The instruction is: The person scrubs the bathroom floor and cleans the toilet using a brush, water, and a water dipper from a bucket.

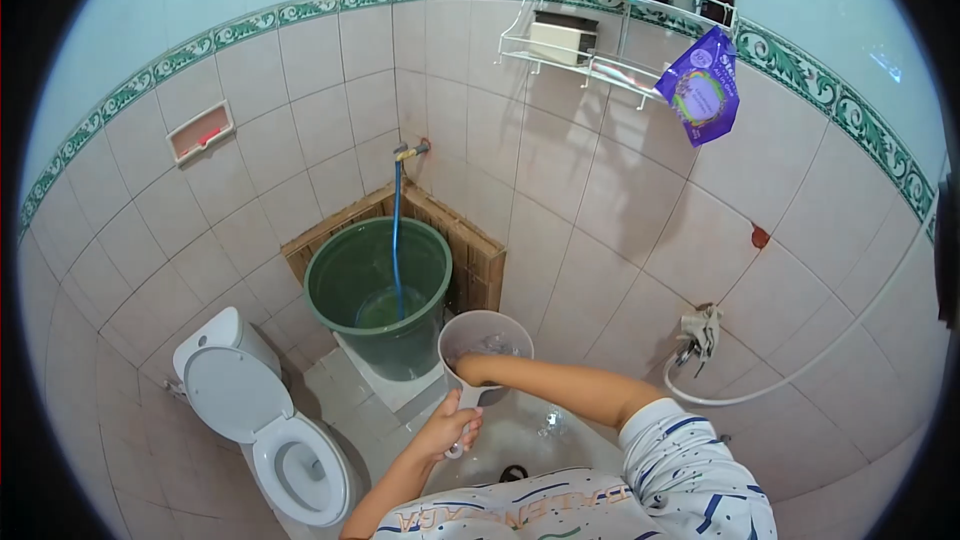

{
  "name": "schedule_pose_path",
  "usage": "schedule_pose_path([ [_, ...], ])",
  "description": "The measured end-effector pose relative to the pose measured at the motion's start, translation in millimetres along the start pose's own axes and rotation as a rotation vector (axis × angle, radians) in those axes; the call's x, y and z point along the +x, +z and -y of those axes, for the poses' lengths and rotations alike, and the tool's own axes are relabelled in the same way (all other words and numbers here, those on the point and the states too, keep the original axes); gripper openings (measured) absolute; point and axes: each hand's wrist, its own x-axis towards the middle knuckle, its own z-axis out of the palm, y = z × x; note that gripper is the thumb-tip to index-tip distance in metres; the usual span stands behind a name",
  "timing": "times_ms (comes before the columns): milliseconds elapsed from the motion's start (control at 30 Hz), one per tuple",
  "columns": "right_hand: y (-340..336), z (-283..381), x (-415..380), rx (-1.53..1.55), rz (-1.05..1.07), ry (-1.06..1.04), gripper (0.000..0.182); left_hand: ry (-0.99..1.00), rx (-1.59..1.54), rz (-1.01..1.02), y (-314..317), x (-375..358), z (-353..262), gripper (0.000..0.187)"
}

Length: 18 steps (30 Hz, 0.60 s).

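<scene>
My left hand [447,430] is closed around the handle of a pale grey plastic water dipper [472,325], held over the white basin. Clear water shows inside the dipper. My right hand [474,370] reaches over the rim from the right and dips into it; its fingers are hidden by the dipper's wall. Just beyond the dipper stands a big green bucket [420,340], with a blue hose [396,240] running down into it from a wall tap [410,151].
Below the dipper lies a white basin [590,436] with a dark drain. On the left is a toilet [235,395] with its lid raised. A wire shelf [622,7] with bottles and a purple pouch [703,90] hangs above. A white shower hose [760,398] loops along the right wall.
</scene>
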Motion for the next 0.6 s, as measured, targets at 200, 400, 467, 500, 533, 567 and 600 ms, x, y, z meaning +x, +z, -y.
schedule_pose_path([
  [200, -13.9, 11.9, -0.6, -0.138, 0.474, 0.175, 0.028, 0.007, 0.094, -0.01, -14.4, -50.1, -19.1, 0.056],
  [400, -20.1, 78.4, 3.2, 0.043, -0.187, -0.008, 0.025, 0.056, 0.157, -0.043, -39.4, -74.7, -33.7, 0.054],
  [467, -31.2, 81.5, 9.6, 0.152, 0.192, -0.155, 0.026, 0.039, 0.144, -0.057, -47.8, -83.1, -35.7, 0.053],
  [500, -40.0, 87.1, 3.0, 0.01, 0.351, -0.143, 0.026, 0.04, 0.105, -0.043, -50.0, -86.8, -35.5, 0.05],
  [533, -46.2, 91.2, -1.2, -0.136, 0.507, -0.132, 0.026, 0.045, 0.067, -0.027, -51.4, -90.8, -33.3, 0.046],
  [567, -52.4, 93.3, -1.5, -0.133, 0.512, -0.136, 0.026, 0.087, 0.072, -0.053, -48.0, -94.8, -32.1, 0.037],
  [600, -57.2, 94.5, -1.8, -0.212, 0.372, 0.001, 0.027, 0.084, 0.068, -0.057, -47.2, -95.5, -31.1, 0.037],
])
